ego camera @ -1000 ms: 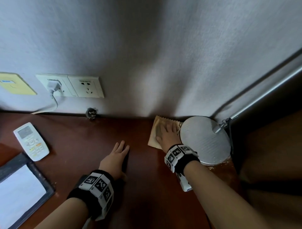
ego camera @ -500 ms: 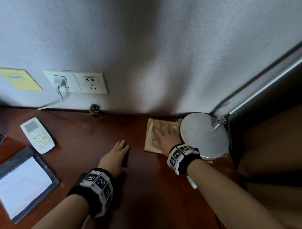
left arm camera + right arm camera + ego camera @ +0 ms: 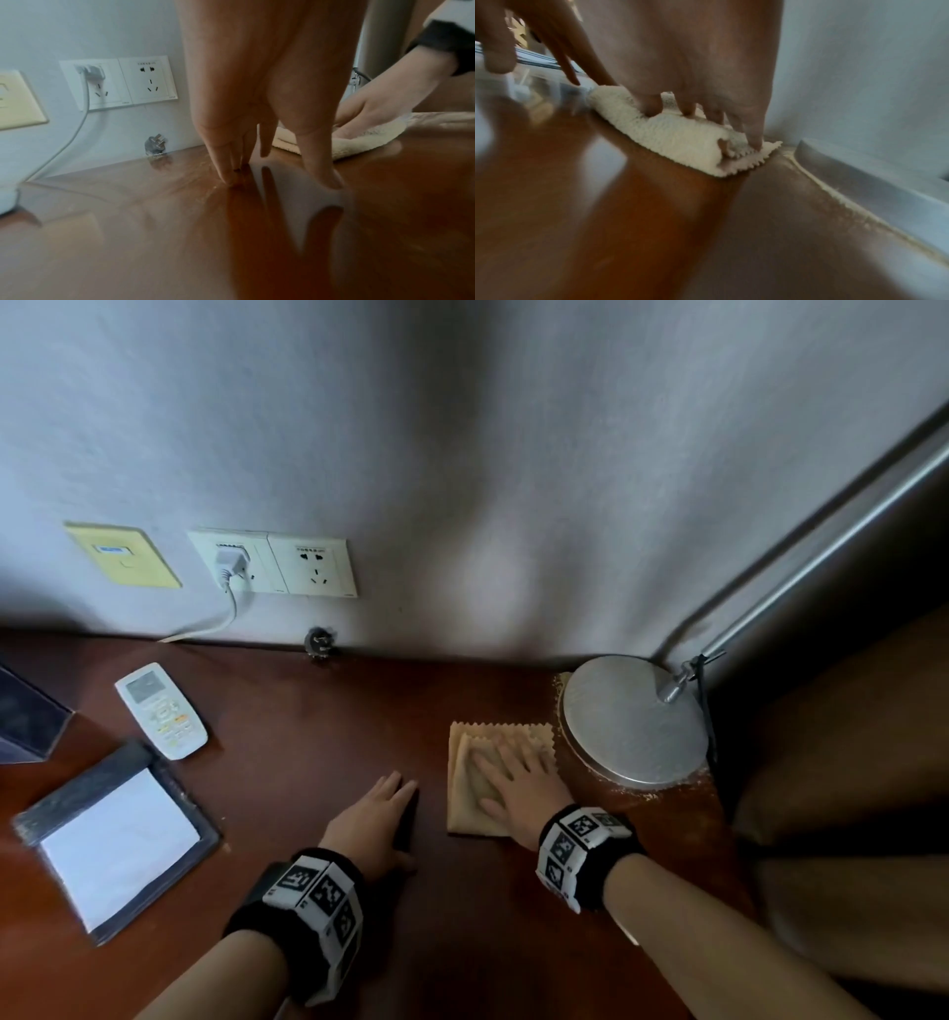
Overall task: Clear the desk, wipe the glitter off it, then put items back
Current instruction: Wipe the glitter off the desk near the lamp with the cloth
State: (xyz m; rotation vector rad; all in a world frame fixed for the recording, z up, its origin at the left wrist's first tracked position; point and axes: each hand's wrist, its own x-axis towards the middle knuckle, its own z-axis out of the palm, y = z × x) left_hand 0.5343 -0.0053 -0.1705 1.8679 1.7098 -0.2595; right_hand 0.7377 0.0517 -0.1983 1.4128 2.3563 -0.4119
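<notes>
My right hand (image 3: 518, 775) lies flat with spread fingers on a folded cream cloth (image 3: 464, 793) (image 3: 680, 140) (image 3: 359, 140), pressing it onto the reddish-brown desk (image 3: 308, 737) just left of the round silver lamp base (image 3: 634, 721). A line of pale glitter (image 3: 834, 190) runs along the lamp base's rim (image 3: 885, 182). My left hand (image 3: 382, 806) rests open on the bare desk a little left of the cloth, its fingertips (image 3: 228, 178) touching the glossy wood.
A white remote (image 3: 160, 709) and a dark folder with a white sheet (image 3: 118, 839) lie at the left. A loose plug (image 3: 319, 642) sits against the wall below two sockets (image 3: 272, 562), one with a white cable. The lamp's metal arm (image 3: 821, 557) slants up right.
My right hand has drawn the cloth back from the wall toward me, alongside the lamp base. The left hand has stayed in place on the desk.
</notes>
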